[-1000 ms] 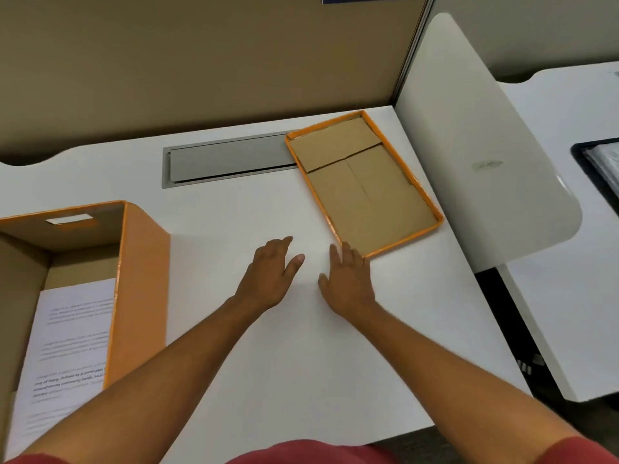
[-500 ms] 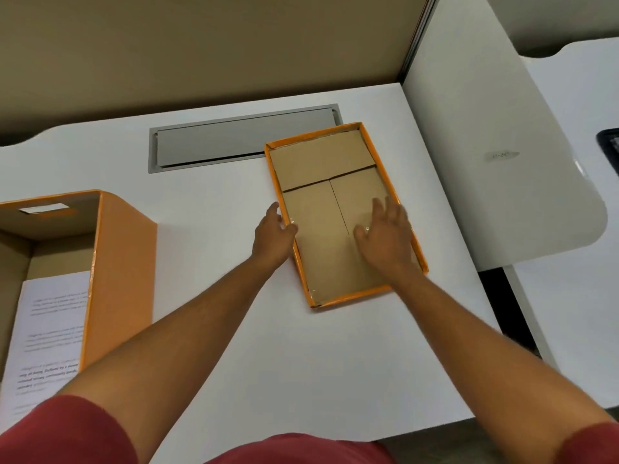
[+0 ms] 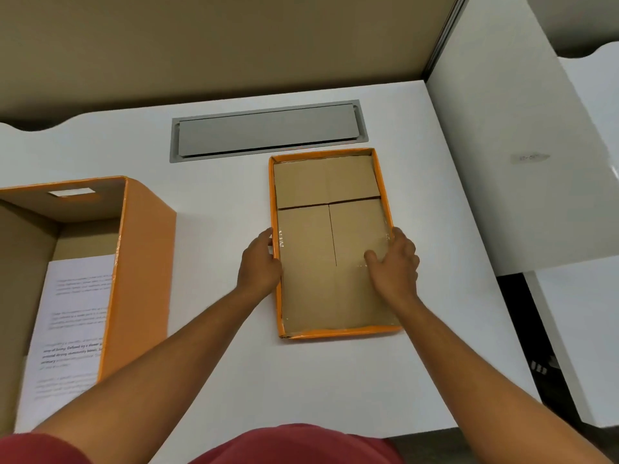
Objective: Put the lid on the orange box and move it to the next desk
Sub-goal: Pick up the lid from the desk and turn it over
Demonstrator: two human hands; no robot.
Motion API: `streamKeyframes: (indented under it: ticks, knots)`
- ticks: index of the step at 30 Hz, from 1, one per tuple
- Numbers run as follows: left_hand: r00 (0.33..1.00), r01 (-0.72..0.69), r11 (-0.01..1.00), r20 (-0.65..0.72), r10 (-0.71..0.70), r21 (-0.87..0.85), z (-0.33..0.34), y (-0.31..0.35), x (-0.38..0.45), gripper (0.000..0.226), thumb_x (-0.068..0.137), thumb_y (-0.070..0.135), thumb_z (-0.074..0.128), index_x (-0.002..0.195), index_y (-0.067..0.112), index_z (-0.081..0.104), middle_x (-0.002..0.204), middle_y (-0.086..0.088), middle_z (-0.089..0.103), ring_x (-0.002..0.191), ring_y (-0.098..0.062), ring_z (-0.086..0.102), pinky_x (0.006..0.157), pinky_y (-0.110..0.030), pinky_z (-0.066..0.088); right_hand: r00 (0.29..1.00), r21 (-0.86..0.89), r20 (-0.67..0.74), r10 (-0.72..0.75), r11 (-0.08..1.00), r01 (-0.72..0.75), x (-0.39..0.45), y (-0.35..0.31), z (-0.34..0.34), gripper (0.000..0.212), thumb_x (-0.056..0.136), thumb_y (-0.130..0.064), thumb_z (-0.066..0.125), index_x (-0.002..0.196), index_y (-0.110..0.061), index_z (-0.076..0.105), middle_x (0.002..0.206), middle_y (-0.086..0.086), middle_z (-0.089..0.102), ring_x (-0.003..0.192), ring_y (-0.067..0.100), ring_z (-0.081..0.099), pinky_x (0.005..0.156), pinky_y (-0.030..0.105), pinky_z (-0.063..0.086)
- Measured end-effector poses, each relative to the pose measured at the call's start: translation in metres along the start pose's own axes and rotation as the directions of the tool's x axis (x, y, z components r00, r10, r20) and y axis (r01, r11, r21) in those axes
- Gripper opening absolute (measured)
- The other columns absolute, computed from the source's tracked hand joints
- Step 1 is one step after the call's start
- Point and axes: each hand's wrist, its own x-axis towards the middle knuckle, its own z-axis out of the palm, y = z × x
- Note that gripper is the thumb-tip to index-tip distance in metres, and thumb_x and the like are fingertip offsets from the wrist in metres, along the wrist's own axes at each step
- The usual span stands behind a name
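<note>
**Both hands take the upturned lid by its long sides**

The lid [image 3: 330, 262] lies inside-up on the bench [image 3: 217, 363], its brown cardboard face showing and its orange rim standing up, so it has to be lifted and turned over before it can cap anything. The left hand [image 3: 259, 266] closes on the outside of the left rim, thumb at the edge. The right hand [image 3: 393, 262] clamps the opposite rim, thumb pressed on the inner floor and fingers wrapped over the wall. Gripping both long sides probably keeps the thin tray from flexing and readies the flip. The orange box [image 3: 134, 279] stands open well to the left of the left hand, printed paper [image 3: 72, 313] inside. Beyond the fingertips sits a grey cable hatch [image 3: 268, 133]; to the right of the right hand rises a white divider panel [image 3: 509, 162].
</note>
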Motion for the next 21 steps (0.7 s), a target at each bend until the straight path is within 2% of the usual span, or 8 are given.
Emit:
streamKeyframes:
  ticks: [3, 5, 9, 12, 14, 16, 19, 21]
  knots:
    - [0.999, -0.011, 0.999, 0.050, 0.009, 0.034, -0.003, -0.008, -0.003, 0.053, 0.089, -0.006, 0.057, 0.136, 0.018, 0.058, 0.122, -0.004, 0.064, 0.106, -0.016, 0.059, 0.081, -0.025, 0.048, 0.989, 0.213, 0.072, 0.129, 0.967, -0.142, 0.006, -0.017, -0.024, 0.070, 0.094, -0.035, 0.059, 0.156, -0.020, 0.028, 0.153, 0.013, 0.045, 0.138, 0.036, 0.043, 0.110, 0.054, 0.041]
    - [0.995, 0.031, 0.998, 0.088, -0.036, 0.058, -0.007, -0.008, -0.003, 0.041, 0.091, 0.005, 0.063, 0.130, 0.018, 0.060, 0.120, -0.005, 0.061, 0.105, -0.021, 0.059, 0.084, -0.029, 0.047, 0.983, 0.302, 0.107, 0.150, 0.937, -0.175, 0.001, -0.033, -0.045, 0.058, 0.095, -0.036, 0.059, 0.148, -0.018, 0.042, 0.146, 0.009, 0.053, 0.126, 0.029, 0.054, 0.104, 0.046, 0.047]
    - [0.993, 0.101, 0.988, 0.046, -0.107, 0.119, -0.015, 0.004, -0.006, 0.056, 0.096, 0.032, 0.066, 0.148, 0.017, 0.052, 0.154, -0.009, 0.040, 0.136, -0.028, 0.050, 0.106, -0.037, 0.042, 0.986, 0.426, 0.130, 0.100, 0.893, -0.147, -0.028, -0.076, -0.084, 0.024, 0.096, -0.032, 0.057, 0.103, -0.013, 0.069, 0.116, 0.014, 0.068, 0.100, 0.029, 0.066, 0.097, 0.046, 0.055]
    - [1.000, 0.027, 0.989, -0.010, -0.028, -0.143, -0.031, 0.037, -0.024, 0.051, 0.099, 0.045, 0.058, 0.146, 0.026, 0.053, 0.152, -0.002, 0.043, 0.132, -0.024, 0.055, 0.101, -0.040, 0.053, 0.985, 0.514, 0.170, -0.030, 0.855, -0.062, -0.067, -0.113, -0.100, 0.023, 0.097, -0.030, 0.056, 0.085, -0.021, 0.072, 0.090, 0.004, 0.072, 0.079, 0.017, 0.068, 0.078, 0.036, 0.055]
    - [0.999, 0.018, 0.932, 0.043, -0.003, -0.362, -0.046, 0.064, -0.040, 0.051, 0.100, 0.053, 0.051, 0.146, 0.032, 0.050, 0.147, 0.003, 0.051, 0.124, -0.020, 0.060, 0.089, -0.044, 0.061, 0.970, 0.515, 0.193, -0.147, 0.857, 0.027, -0.092, -0.131, -0.096, 0.023, 0.101, -0.036, 0.051, 0.089, -0.031, 0.070, 0.090, -0.010, 0.072, 0.082, 0.009, 0.067, 0.076, 0.031, 0.054]
    - [0.997, 0.015, 0.888, 0.078, 0.024, -0.459, -0.062, 0.086, -0.051, 0.052, 0.099, 0.058, 0.048, 0.146, 0.035, 0.048, 0.143, 0.007, 0.055, 0.119, -0.018, 0.063, 0.082, -0.043, 0.063, 0.950, 0.495, 0.210, -0.233, 0.863, 0.102, -0.111, -0.142, -0.082, 0.025, 0.104, -0.044, 0.044, 0.107, -0.037, 0.068, 0.107, -0.011, 0.070, 0.099, 0.010, 0.066, 0.086, 0.032, 0.055]
    - [0.998, -0.024, 0.929, 0.051, 0.047, -0.370, -0.076, 0.104, -0.059, 0.057, 0.097, 0.055, 0.056, 0.149, 0.035, 0.042, 0.142, 0.006, 0.055, 0.117, -0.020, 0.061, 0.079, -0.042, 0.061, 0.930, 0.467, 0.246, -0.273, 0.874, 0.133, -0.127, -0.153, -0.056, 0.043, 0.103, -0.052, 0.041, 0.132, -0.030, 0.064, 0.131, -0.003, 0.066, 0.116, 0.018, 0.063, 0.100, 0.044, 0.054]
    - [0.999, -0.031, 0.962, 0.016, 0.036, -0.271, -0.080, 0.106, -0.059, 0.064, 0.095, 0.050, 0.062, 0.152, 0.033, 0.037, 0.142, 0.003, 0.054, 0.118, -0.025, 0.061, 0.084, -0.047, 0.061, 0.925, 0.476, 0.260, -0.276, 0.870, 0.126, -0.130, -0.157, -0.045, 0.041, 0.105, -0.048, 0.040, 0.132, -0.028, 0.063, 0.130, -0.004, 0.067, 0.113, 0.017, 0.065, 0.100, 0.045, 0.055]
